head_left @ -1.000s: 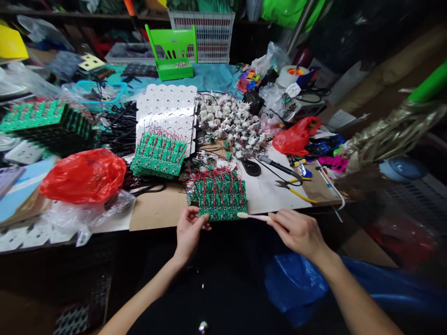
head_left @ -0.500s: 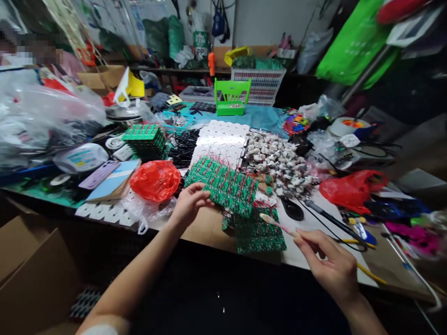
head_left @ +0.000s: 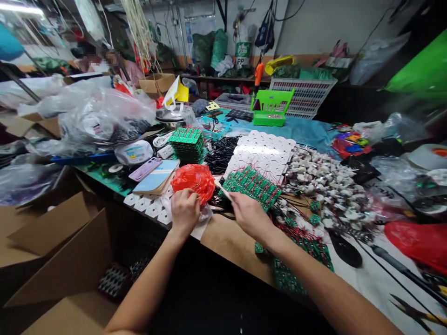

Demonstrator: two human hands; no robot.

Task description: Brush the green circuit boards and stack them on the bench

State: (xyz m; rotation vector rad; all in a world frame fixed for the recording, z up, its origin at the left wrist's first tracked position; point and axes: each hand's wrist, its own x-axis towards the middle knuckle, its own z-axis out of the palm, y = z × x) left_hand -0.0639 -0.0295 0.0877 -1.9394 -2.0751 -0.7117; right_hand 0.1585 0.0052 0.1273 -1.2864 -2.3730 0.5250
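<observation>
My left hand [head_left: 185, 211] is closed at the front edge of a crumpled red plastic bag [head_left: 194, 180], its fingertips gripping the plastic. In my right hand [head_left: 249, 215] is a slim pale toothbrush [head_left: 222, 190], pinched between thumb and fingers, its cream tip beside the bag's right side. Just behind the right hand, a green circuit board panel with red wires [head_left: 253, 185] rests against a white sheet with scalloped edges [head_left: 261, 151]. More circuit board panels [head_left: 316, 249] lie under and beside my right forearm, partly hidden. The bag's contents cannot be made out.
Stacked green boards [head_left: 187, 142], a purple phone [head_left: 145, 169] and a blue notebook [head_left: 157, 177] lie left. Rightward are a heap of small white parts [head_left: 324, 186], a black mouse [head_left: 345, 249], a soldering iron [head_left: 394, 260] and pliers [head_left: 415, 311]. Cardboard boxes [head_left: 66, 260] stand below the table's left.
My left hand has let go of the wired board panel and taken hold of the red bag. My right hand has carried the toothbrush leftward to the bag. The view has turned left.
</observation>
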